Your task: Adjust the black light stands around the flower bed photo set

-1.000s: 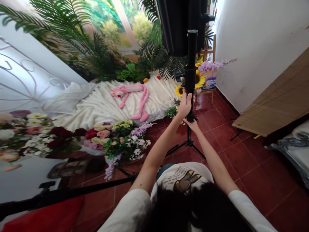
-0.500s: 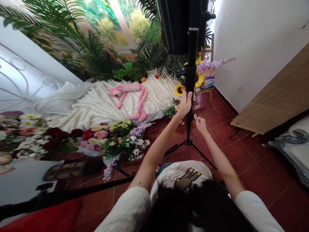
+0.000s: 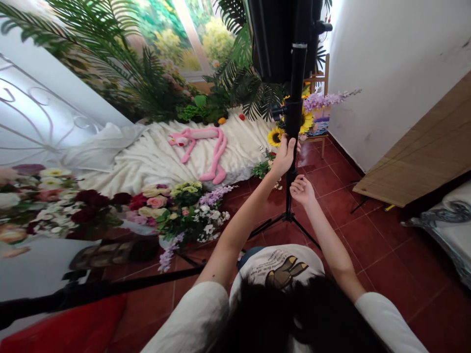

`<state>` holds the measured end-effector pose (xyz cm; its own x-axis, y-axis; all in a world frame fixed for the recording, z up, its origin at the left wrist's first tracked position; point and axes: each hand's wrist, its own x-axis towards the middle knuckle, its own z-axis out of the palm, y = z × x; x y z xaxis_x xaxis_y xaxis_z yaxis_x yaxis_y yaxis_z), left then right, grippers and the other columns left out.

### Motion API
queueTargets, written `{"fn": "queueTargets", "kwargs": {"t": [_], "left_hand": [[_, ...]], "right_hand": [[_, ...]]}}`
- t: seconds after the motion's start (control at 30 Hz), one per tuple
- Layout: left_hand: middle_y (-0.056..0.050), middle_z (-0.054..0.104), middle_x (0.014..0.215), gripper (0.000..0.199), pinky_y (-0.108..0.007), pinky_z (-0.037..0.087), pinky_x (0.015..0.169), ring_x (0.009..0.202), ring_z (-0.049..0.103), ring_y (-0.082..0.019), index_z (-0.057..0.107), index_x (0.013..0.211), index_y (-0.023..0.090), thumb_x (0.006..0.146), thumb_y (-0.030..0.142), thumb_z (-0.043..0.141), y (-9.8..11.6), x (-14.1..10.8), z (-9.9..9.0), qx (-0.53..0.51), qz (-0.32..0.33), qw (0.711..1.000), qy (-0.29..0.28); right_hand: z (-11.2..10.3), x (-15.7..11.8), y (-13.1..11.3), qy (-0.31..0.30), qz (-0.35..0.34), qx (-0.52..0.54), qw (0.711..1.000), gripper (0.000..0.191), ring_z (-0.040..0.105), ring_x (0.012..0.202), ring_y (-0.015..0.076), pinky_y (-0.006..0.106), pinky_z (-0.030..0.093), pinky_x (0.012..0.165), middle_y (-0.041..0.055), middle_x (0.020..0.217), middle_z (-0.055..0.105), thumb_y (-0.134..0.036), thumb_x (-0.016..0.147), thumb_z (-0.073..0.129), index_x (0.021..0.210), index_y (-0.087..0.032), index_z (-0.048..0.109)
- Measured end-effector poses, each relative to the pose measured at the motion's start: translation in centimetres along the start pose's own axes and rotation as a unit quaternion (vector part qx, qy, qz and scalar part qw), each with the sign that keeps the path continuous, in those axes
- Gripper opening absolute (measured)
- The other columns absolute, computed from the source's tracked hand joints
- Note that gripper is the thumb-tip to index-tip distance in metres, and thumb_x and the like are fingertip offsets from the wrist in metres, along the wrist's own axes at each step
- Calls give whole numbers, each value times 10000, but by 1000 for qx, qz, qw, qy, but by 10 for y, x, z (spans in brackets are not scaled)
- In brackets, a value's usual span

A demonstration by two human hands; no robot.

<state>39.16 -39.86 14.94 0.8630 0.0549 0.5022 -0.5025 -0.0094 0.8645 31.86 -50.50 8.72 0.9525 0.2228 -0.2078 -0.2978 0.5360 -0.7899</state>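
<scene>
A black light stand rises upright in front of me, a large black lamp housing beside its upper pole. My left hand is wrapped around the pole, just below a collar with a side knob. Lower down, my right hand is turned palm up, its fingers curled beside the lower collar. Whatever the right fingertips hold there is too small to make out. The stand's tripod legs spread over the red tiled floor.
A pink plush toy lies on a cream blanket to the left. Artificial flowers line its front, and sunflowers stand behind the pole. A black bar crosses lower left. A wooden board leans at right.
My right hand has rotated from back-up to palm-up beside the lower collar. My left hand keeps its grip on the pole. The whole view has shifted slightly.
</scene>
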Motion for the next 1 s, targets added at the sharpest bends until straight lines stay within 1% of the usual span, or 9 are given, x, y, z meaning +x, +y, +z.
{"fn": "queueTargets", "kwargs": {"t": [0.13, 0.2, 0.27, 0.37, 0.47, 0.63, 0.8, 0.9, 1.0], "left_hand": [[-64, 652, 983, 444, -322, 588, 826, 965, 676, -155, 542, 1150, 223, 985, 598, 371, 0, 0, -1, 2, 2, 1000, -3], [-68, 662, 1001, 442, -329, 584, 851, 962, 683, -154, 544, 1157, 222, 989, 593, 371, -3, -2, -1, 12, 14, 1000, -1], [-70, 676, 1002, 445, -321, 579, 853, 920, 691, -146, 544, 1166, 217, 991, 588, 373, -9, -6, -1, 23, 19, 1000, -4], [-66, 697, 978, 441, -297, 572, 822, 841, 691, -126, 542, 1169, 208, 997, 576, 370, -21, -18, 0, 38, 9, 999, -13], [-60, 706, 956, 435, -280, 564, 801, 800, 682, -111, 545, 1143, 201, 1000, 570, 364, -32, -31, 3, 43, -9, 999, -7], [-34, 675, 839, 467, -260, 552, 775, 748, 652, -102, 549, 1026, 198, 979, 619, 351, -45, -41, 8, 14, -45, 999, 16], [1, 621, 777, 470, -238, 526, 715, 680, 604, -88, 529, 959, 206, 949, 651, 380, -52, -39, 10, -9, -59, 998, 20], [2, 617, 779, 470, -231, 519, 742, 707, 610, -89, 532, 945, 212, 944, 658, 385, -54, -39, 11, -6, -57, 998, 28], [-3, 617, 779, 477, -238, 511, 750, 718, 614, -98, 544, 950, 215, 949, 661, 375, -54, -40, 12, 1, -54, 998, 38]], "right_hand": [[-5, 1, 6, -27, 29, -70, 997, 525, 218, 435, 125, 255, 247, 431, -61, 468, 258, -648, 911, 422, 581, -268, 273], [-10, 1, 11, 3, 31, -132, 991, 588, 272, 427, 120, 255, 244, 428, -43, 480, 344, -763, 892, 344, 580, -265, 313], [-16, 0, 15, 61, -5, -230, 971, 631, 346, 432, 125, 256, 270, 442, -24, 493, 415, -815, 878, 306, 585, -260, 368], [-24, -3, 18, 132, -114, -411, 895, 612, 498, 532, 161, 259, 367, 546, -2, 546, 509, -799, 886, 365, 618, -252, 428], [-29, -5, 15, 157, -182, -533, 811, 549, 555, 616, 190, 267, 372, 624, 6, 631, 570, -750, 917, 393, 704, -251, 481], [-28, -5, 2, 152, -212, -644, 719, 525, 594, 673, 213, 271, 323, 638, 48, 690, 631, -650, 995, 355, 795, -232, 602], [-30, 2, -11, 113, -217, -744, 622, 508, 654, 723, 212, 263, 309, 636, 100, 752, 711, -529, 1036, 389, 855, -183, 714], [-35, 9, -16, 93, -195, -785, 581, 525, 687, 760, 209, 256, 312, 630, 123, 759, 734, -479, 1046, 393, 845, -154, 753], [-40, 18, -16, 75, -181, -792, 578, 595, 698, 765, 196, 250, 332, 630, 126, 755, 739, -452, 1063, 339, 779, -144, 762]]}}
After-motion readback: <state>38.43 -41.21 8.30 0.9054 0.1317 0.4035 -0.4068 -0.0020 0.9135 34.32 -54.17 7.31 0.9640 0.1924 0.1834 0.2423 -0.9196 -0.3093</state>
